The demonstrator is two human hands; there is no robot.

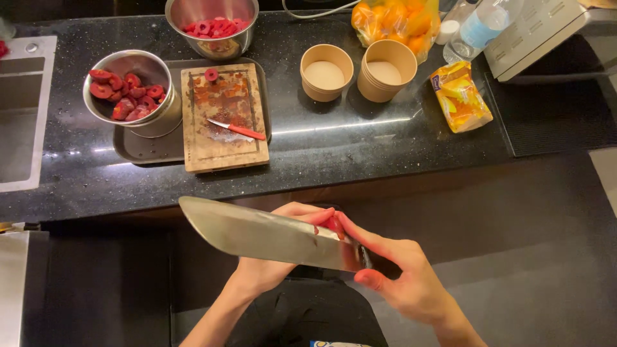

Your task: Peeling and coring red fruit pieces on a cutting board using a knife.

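Head view: big knife held in front of the body, below the worktop edge, blade pointing left and slightly up. Right hand wraps the handle, fingers closed on it. Left hand sits behind the blade, mostly hidden; its fingers curl over the spine near the handle, pinching a small red piece against the steel. Both hands stained red.

On the worktop, well apart from the hands: wooden board resting on a dark tray, red-stained, with a small red-handled knife lying on it and one red slice at its far edge. Steel bowl of red slices on the tray, left of the board. Second steel bowl farther back. Two paper cups to the right, then a yellow packet. Sink at far left.
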